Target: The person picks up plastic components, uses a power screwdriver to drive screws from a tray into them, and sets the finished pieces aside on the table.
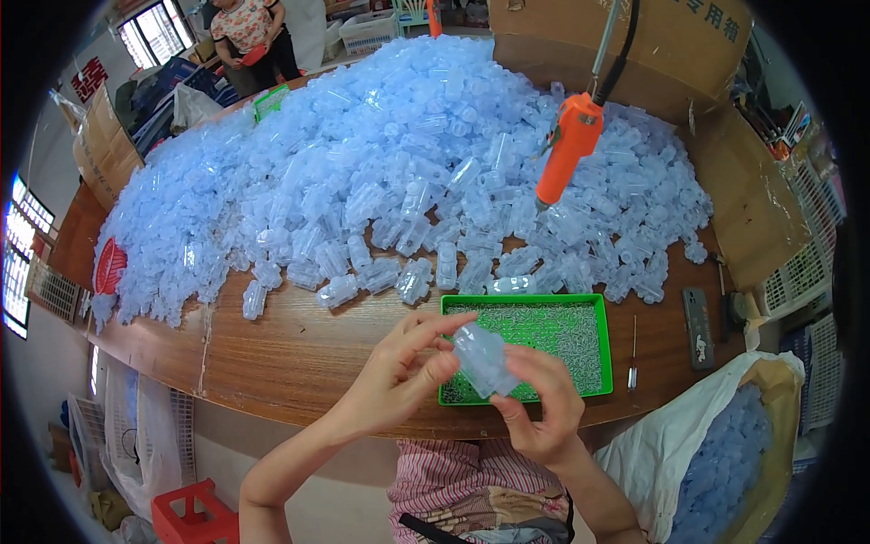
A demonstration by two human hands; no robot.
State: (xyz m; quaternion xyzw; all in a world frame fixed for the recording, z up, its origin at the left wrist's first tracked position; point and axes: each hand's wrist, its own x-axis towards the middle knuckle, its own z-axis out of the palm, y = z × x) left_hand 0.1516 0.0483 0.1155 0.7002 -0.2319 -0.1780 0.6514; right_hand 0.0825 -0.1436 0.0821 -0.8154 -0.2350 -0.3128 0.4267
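A translucent, pale-blue plastic housing (pixel 482 359) is held up over the near edge of the table, tilted. My left hand (pixel 399 374) has its thumb and index finger at the left side of the piece. From the right, my right hand (pixel 546 406) pinches the same piece between thumb and fingers. Beneath and behind it lies a green tray (pixel 605 354) filled with many small metal screws (pixel 544 331). Over the table hangs an orange electric screwdriver (pixel 571 145), pointing down, apart from both hands.
A large heap of similar plastic housings (pixel 381 136) covers the wooden table (pixel 281 349). Right of the tray lie a thin screwdriver bit (pixel 633 355) and a dark phone (pixel 697 328). An open sack of housings (pixel 725 453) stands at lower right, a red stool (pixel 195 515) lower left. Someone (pixel 249 36) stands beyond.
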